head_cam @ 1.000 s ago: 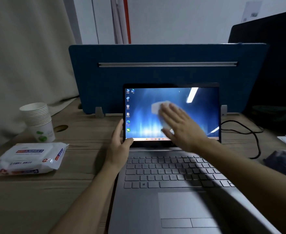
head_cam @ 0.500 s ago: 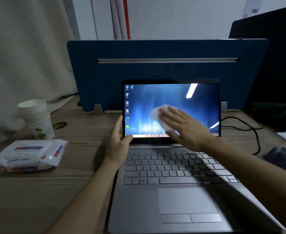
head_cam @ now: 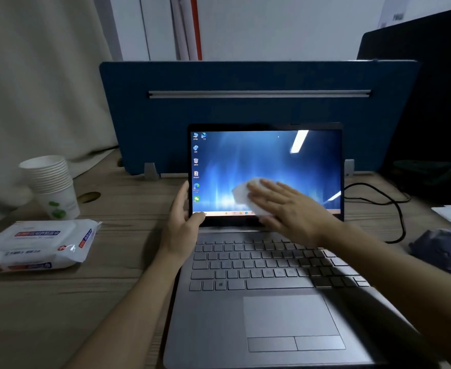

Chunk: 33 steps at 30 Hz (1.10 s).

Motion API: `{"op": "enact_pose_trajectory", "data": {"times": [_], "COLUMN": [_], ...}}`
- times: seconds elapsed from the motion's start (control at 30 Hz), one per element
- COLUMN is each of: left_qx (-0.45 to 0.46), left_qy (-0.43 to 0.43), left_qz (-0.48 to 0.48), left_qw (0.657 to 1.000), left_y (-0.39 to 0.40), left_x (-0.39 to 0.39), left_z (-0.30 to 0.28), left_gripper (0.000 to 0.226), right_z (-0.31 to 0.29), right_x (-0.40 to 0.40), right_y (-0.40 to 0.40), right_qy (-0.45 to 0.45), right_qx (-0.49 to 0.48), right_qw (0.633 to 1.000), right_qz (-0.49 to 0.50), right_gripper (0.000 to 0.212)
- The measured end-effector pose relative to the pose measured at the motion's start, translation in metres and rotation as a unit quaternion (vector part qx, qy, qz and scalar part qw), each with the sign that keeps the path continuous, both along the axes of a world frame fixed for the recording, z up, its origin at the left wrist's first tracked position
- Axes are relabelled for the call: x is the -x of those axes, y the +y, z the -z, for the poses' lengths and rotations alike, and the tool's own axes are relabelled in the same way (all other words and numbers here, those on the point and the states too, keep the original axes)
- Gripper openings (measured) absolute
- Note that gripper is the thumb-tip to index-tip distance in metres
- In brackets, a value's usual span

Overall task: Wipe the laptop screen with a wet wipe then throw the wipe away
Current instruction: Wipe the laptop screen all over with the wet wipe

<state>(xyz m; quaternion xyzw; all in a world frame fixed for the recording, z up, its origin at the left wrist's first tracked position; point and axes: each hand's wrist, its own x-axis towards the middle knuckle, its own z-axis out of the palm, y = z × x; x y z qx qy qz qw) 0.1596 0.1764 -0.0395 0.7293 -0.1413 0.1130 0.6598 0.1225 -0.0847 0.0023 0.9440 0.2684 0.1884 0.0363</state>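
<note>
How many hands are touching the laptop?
2. The left hand holds the lower left corner of the laptop screen; the right hand presses the wet wipe flat against its lower middle.

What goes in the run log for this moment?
phase: wiping | right hand: presses wet wipe on lower laptop screen | left hand: grips screen's left edge | disposal: not yet done

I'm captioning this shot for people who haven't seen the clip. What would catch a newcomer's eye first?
The lit blue laptop screen at centre stands out in the dim room. The right hand presses a white wipe flat on its lower middle, while the left hand holds the screen's lower left corner. On the wooden desk to the left lie a wipes pack and stacked paper cups.
</note>
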Motion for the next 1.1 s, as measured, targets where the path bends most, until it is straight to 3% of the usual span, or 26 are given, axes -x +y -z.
{"op": "enact_pose_trajectory", "data": {"times": [0.17, 0.47, 0.67, 0.83, 1.1], "left_qx": [-0.014, -0.030, -0.032, -0.041, -0.045], "left_qy": [0.007, -0.001, 0.002, -0.003, -0.005], "left_qz": [-0.005, 0.004, 0.003, 0.000, -0.005], "left_qw": [1.000, 1.000, 0.999, 0.999, 0.999], "left_y": [0.001, 0.003, 0.002, 0.003, 0.001], "left_x": [-0.002, -0.004, -0.003, -0.002, -0.001], "left_z": [0.002, 0.004, 0.004, 0.003, 0.002], "left_gripper": [0.077, 0.078, 0.080, 0.080, 0.080], "right_z": [-0.003, 0.009, -0.001, 0.016, -0.002], "right_x": [0.003, 0.020, 0.018, 0.024, 0.021], "right_y": [-0.006, -0.009, -0.028, -0.009, -0.034], "right_qy": [-0.006, 0.023, 0.044, 0.053, 0.058], "right_qx": [-0.080, -0.018, -0.093, -0.027, -0.153], "right_qw": [0.995, 0.999, 0.993, 0.998, 0.984], "right_qz": [0.067, -0.019, 0.064, -0.026, 0.071], "right_gripper": [0.060, 0.062, 0.072, 0.062, 0.070]}}
